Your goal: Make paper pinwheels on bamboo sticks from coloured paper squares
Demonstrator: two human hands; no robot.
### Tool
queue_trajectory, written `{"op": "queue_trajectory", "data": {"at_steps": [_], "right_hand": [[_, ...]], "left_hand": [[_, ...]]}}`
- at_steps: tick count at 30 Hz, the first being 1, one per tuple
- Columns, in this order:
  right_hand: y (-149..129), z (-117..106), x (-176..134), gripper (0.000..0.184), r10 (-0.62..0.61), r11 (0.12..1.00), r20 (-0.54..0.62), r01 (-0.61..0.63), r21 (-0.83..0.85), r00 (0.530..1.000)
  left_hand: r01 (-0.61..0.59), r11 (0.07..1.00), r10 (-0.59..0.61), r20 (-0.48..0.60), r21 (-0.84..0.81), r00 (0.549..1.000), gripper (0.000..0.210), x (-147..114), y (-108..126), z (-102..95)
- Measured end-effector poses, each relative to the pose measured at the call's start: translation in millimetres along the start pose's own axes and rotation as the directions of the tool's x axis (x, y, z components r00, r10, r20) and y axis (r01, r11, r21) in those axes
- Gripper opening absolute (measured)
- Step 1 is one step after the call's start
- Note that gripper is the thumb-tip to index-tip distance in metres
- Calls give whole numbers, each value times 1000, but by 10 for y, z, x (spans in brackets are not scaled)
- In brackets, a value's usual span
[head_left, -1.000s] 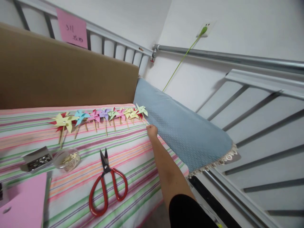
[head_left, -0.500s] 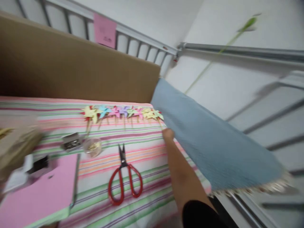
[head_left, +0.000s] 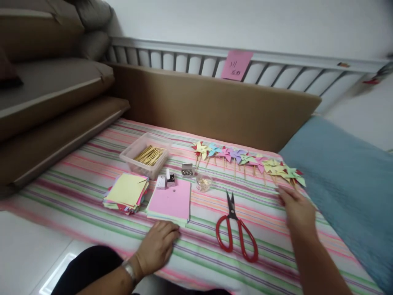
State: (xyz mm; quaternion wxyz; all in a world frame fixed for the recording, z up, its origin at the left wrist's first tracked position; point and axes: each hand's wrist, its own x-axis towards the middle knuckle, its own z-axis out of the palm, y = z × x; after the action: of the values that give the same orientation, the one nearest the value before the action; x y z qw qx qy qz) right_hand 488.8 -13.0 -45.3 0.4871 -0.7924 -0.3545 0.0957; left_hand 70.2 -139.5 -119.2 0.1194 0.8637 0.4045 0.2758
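Observation:
My left hand (head_left: 158,246) rests on the table's front edge, fingers loosely bent and lying on the cloth, just below a stack of pink and green paper squares (head_left: 170,200). It holds nothing that I can see. My right hand (head_left: 299,213) is low over the cloth at the right, fingers stretched toward the stick ends of the rightmost pinwheels (head_left: 293,174). No pinwheel is visibly lifted in it; its far fingers are partly hidden. Several paper pinwheels (head_left: 236,155) on sticks lie in a row. Red-handled scissors (head_left: 235,229) lie between my hands, blades slightly apart.
A plastic box (head_left: 129,164) holds many thin sticks. Nearby are coloured paper squares (head_left: 125,190), small boxes of metal pieces (head_left: 187,169) and a round clear container (head_left: 204,183). A cardboard panel (head_left: 211,110) stands behind; brown cushions (head_left: 61,88) are stacked left.
The view has swung left, bringing my left hand, the stick box and the cushions into sight. My right hand stays near the rightmost pinwheels, which remain in their row.

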Motion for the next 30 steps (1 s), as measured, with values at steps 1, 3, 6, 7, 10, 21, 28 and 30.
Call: {"op": "queue_trajectory", "data": {"at_steps": [1,3,6,7,10,21,28,30], "right_hand": [[-175,108,-250,39,-56,987,128,35,156,990],[-543,347,-797,42,-110,939,275,10,343,955],[-999,707,-1551,35,-141,891,470,-95,443,871],[-1099,815,-1740,33,-168,888,553,-119,445,816],[-1226,1079,-2084,27,-191,899,624,-121,421,758],[-1023,1466,-2266,24,-224,911,630,-71,407,743],[-989,1460,-2220,25,-265,907,622,-29,421,737],[-989,1457,-2229,24,-277,906,621,-16,424,733]], "left_hand": [[3,1000,-3,5,-4,1000,32,1,5,-12],[4,1000,-4,11,-2,1000,31,5,11,-43],[-4,1000,4,8,0,1000,30,7,11,-83],[-4,1000,4,7,-9,1000,29,5,10,-90],[1,996,-2,-15,-88,1000,28,-1,13,-100],[189,975,-222,-428,-120,876,19,148,-301,-1067],[603,772,-528,-324,203,785,33,188,-880,-1301],[635,715,-565,-295,290,771,43,268,-867,-1210]]}}
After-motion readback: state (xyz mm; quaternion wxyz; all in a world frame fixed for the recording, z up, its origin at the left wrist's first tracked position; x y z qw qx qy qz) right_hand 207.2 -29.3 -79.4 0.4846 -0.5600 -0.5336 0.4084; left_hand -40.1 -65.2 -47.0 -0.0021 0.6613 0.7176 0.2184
